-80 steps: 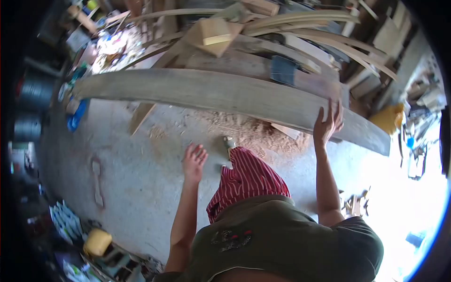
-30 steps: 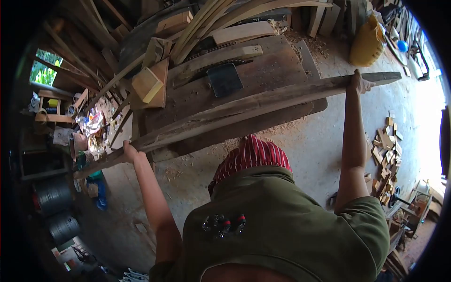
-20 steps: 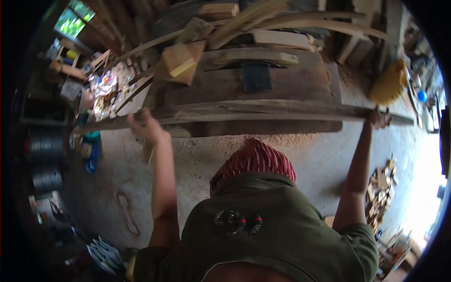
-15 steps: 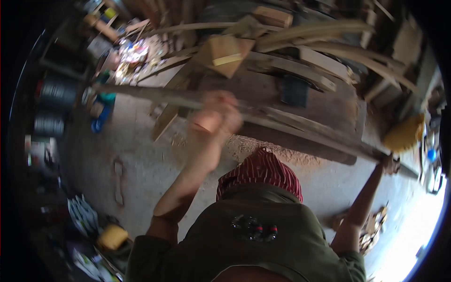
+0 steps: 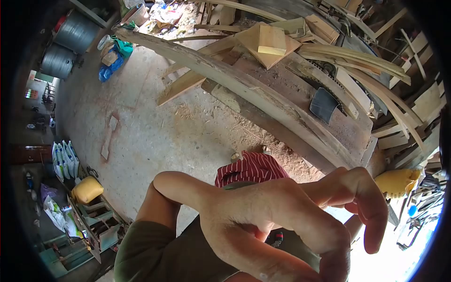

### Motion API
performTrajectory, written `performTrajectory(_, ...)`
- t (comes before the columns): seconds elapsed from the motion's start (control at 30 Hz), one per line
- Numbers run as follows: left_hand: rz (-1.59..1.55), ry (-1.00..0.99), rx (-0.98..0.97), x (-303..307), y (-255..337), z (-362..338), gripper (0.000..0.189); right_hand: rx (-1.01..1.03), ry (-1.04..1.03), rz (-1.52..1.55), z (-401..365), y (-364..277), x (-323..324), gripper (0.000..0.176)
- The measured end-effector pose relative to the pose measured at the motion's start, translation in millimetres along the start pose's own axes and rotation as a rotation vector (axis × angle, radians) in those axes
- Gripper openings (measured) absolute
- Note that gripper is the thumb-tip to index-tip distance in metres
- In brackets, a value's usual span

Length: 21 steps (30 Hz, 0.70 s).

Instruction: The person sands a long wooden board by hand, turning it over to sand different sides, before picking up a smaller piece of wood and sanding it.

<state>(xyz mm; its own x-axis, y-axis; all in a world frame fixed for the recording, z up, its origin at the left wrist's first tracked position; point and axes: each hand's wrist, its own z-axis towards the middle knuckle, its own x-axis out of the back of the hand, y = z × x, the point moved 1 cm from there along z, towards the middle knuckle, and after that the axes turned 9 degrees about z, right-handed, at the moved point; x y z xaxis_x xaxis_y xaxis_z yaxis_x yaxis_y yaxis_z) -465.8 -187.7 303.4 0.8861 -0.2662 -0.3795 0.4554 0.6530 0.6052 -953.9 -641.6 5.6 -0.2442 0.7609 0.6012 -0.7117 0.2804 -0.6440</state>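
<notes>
My left hand [image 5: 277, 221] is raised close to the camera, with its fingers bent and spread apart and nothing visible between them. Its forearm folds back from the elbow at the left. My right hand is hidden behind those large fingers; only a sliver of the right arm [image 5: 355, 228] shows beneath them. Beyond, a long rough wooden plank [image 5: 235, 91] slants from the upper left along the near side of a worn workbench [image 5: 277, 87]. Its right end disappears behind my left fingers.
A wood block [image 5: 271, 40], a dark curved plate [image 5: 324, 105] and several curved timber strips [image 5: 357, 58] lie on and behind the bench. Metal drums [image 5: 77, 32] stand at the upper left. Yellow containers [image 5: 87, 189] sit at either side. Shavings [image 5: 286, 157] litter the floor under the bench.
My left hand has left the plank and come up close to the camera. My right hand, earlier at the plank's right end, is now covered. The view has turned.
</notes>
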Motion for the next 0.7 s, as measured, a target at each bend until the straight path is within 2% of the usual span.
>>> performTrajectory(0.17, -0.010, -0.013, -0.006, 2.0, -2.1, 4.2, 0.011, 0.033, -0.036, -0.064, 2.1, 0.8, 0.1, 0.053)
performTrajectory(0.23, -0.009, -0.013, -0.012, 2.7, -2.5, 5.3, 0.011, -0.060, -0.043, -0.007, -34.7, -48.4, 41.9, 0.055)
performTrajectory(0.33, -0.018, -0.014, -0.013, 2.8, -5.0, 8.3, 0.012, -0.030, -0.015, -0.092, -20.4, -28.7, 24.5, 0.057)
performTrajectory(0.47, 0.000, -0.016, -0.014, 5.9, -6.1, 13.0, 0.012, -0.083, -0.047, -0.045, -15.7, -18.8, 17.4, 0.056)
performTrajectory(0.7, 0.050, 0.013, -0.003, 10.5, -6.1, 21.8, 0.014, -0.005, -0.012, -0.006, -4.6, 1.6, 9.6, 0.054)
